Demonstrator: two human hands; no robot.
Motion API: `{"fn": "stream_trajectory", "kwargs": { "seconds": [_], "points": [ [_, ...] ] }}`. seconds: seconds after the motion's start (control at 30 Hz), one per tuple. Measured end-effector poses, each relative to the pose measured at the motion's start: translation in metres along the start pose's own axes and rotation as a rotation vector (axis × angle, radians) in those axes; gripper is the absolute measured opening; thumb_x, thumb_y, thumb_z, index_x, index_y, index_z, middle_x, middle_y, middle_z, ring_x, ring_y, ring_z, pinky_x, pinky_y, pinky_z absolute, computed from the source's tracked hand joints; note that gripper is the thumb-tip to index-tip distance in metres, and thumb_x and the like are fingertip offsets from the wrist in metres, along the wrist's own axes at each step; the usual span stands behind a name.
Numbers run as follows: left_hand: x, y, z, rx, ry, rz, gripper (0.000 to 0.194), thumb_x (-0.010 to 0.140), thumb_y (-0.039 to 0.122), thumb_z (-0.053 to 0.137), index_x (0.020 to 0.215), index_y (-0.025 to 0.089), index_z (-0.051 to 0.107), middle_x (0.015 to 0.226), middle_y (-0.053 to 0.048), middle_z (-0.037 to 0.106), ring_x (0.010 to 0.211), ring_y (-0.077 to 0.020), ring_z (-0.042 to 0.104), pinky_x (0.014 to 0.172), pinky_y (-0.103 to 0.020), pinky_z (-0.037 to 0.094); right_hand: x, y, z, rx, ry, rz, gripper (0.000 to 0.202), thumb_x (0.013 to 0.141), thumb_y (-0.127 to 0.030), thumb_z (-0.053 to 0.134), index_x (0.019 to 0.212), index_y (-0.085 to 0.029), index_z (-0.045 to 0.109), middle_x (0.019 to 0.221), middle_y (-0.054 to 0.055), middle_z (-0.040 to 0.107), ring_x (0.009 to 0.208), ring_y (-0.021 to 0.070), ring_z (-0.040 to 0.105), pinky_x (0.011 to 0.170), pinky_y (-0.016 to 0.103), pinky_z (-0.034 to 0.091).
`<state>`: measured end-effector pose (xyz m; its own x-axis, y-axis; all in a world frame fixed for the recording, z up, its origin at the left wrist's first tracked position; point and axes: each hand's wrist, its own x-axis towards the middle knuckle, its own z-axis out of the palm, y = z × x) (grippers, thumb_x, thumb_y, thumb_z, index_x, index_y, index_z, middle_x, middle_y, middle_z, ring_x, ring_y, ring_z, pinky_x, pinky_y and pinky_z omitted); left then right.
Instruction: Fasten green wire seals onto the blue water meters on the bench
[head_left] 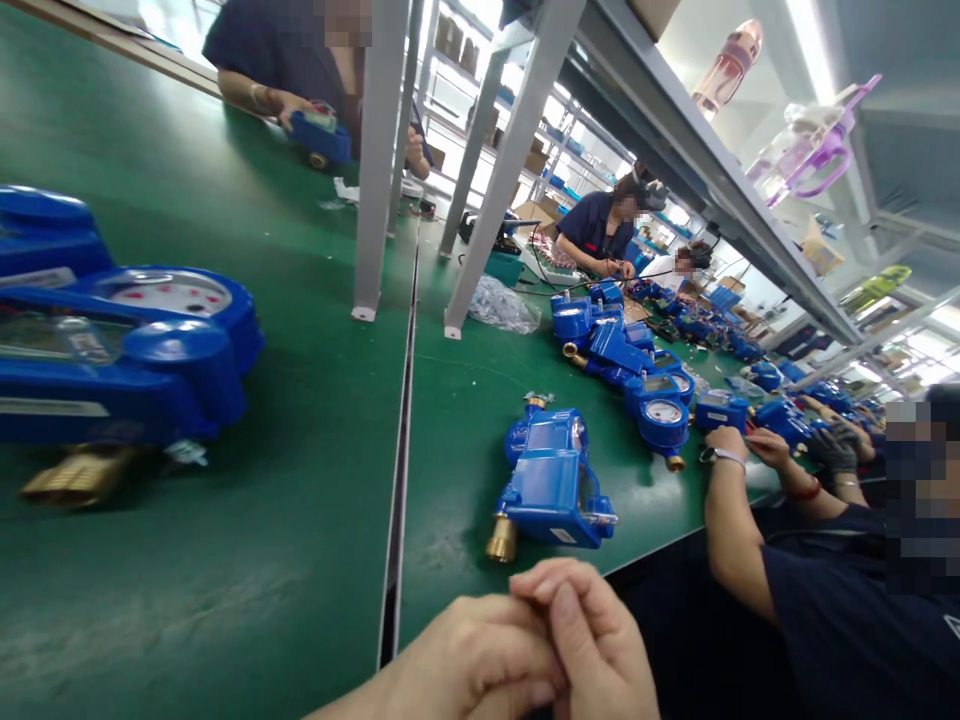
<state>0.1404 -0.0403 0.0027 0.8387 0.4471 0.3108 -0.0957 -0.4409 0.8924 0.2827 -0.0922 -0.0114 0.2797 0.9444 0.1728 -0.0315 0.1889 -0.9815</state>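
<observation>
My left hand and my right hand are together at the bottom centre, fingers curled and pressed against each other. Whatever lies between the fingertips, if anything, is hidden. Just beyond them a blue meter with a brass fitting lies on the green table. Large blue meters with a clear-covered dial and a brass end sit at the far left, somewhat blurred.
A dark gap runs between the table sections. Metal posts stand beyond it, near a clear plastic bag. More blue meters line the right side, beside a co-worker's arm. Another person holds a blue meter across the table.
</observation>
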Motion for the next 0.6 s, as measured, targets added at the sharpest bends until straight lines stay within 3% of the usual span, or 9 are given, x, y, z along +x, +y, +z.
{"fn": "stream_trajectory", "kwargs": {
  "seconds": [0.1,0.17,0.2,0.27,0.37,0.5,0.6],
  "points": [
    [-0.004,-0.023,-0.002,0.043,0.479,-0.152,0.017,0.089,0.023,0.049,0.096,0.025,0.065,0.112,-0.001,0.061,0.108,-0.0171,0.055,0.097,-0.027,0.043,0.012,-0.005,0.010,0.180,0.291,-0.012,0.022,0.087,-0.041,0.053,0.081,-0.020,0.059,0.078,0.001,0.060,0.062,0.0111,0.058,0.058,0.024,0.049],
    [-0.002,-0.039,0.001,0.052,0.726,-0.308,0.024,0.091,0.030,0.047,0.113,0.025,0.056,0.124,-0.004,0.055,0.118,-0.0195,0.049,0.104,-0.035,0.038,0.021,-0.005,0.009,0.133,0.375,-0.001,0.021,0.087,-0.040,0.053,0.084,-0.020,0.057,0.074,-0.002,0.056,0.052,0.0060,0.048,0.049,0.018,0.040],
    [0.001,-0.044,0.003,0.027,0.741,-0.360,0.031,0.092,0.033,0.045,0.121,0.024,0.050,0.128,-0.005,0.053,0.120,-0.0200,0.047,0.106,-0.037,0.037,0.024,-0.002,0.006,0.070,0.396,-0.007,0.021,0.087,-0.040,0.054,0.085,-0.019,0.057,0.074,-0.002,0.056,0.053,0.0056,0.046,0.049,0.017,0.038],
    [0.007,-0.049,0.009,-0.065,0.624,-0.398,0.041,0.092,0.033,0.041,0.132,0.023,0.039,0.132,-0.006,0.050,0.123,-0.0198,0.046,0.107,-0.039,0.036,0.030,0.004,-0.004,-0.080,0.430,-0.049,0.023,0.086,-0.041,0.055,0.086,-0.018,0.058,0.075,-0.001,0.056,0.061,0.0081,0.049,0.056,0.019,0.040],
    [0.017,-0.044,0.021,-0.152,0.474,-0.407,0.042,0.093,0.032,0.039,0.134,0.022,0.038,0.130,-0.005,0.054,0.120,-0.0189,0.049,0.107,-0.038,0.035,0.036,0.009,-0.027,-0.287,0.416,-0.114,0.026,0.086,-0.042,0.054,0.083,-0.016,0.059,0.079,0.001,0.057,0.071,0.0122,0.052,0.064,0.024,0.042],
    [0.028,-0.041,0.030,-0.145,0.478,-0.429,0.040,0.092,0.034,0.039,0.130,0.023,0.042,0.127,-0.005,0.055,0.119,-0.0206,0.049,0.106,-0.041,0.035,0.037,-0.015,-0.057,-0.690,0.330,-0.262,0.019,0.085,-0.035,0.058,0.079,-0.018,0.063,0.079,0.001,0.055,0.074,0.0138,0.052,0.066,0.026,0.042],
    [0.037,-0.045,0.030,-0.158,0.525,-0.440,0.036,0.092,0.035,0.037,0.125,0.022,0.046,0.119,-0.005,0.058,0.111,-0.0211,0.053,0.101,-0.042,0.039,0.036,-0.042,-0.066,-1.089,0.261,-0.434,0.009,0.084,-0.028,0.061,0.082,-0.020,0.065,0.079,0.002,0.054,0.077,0.0151,0.052,0.071,0.029,0.041]
  ]
}}
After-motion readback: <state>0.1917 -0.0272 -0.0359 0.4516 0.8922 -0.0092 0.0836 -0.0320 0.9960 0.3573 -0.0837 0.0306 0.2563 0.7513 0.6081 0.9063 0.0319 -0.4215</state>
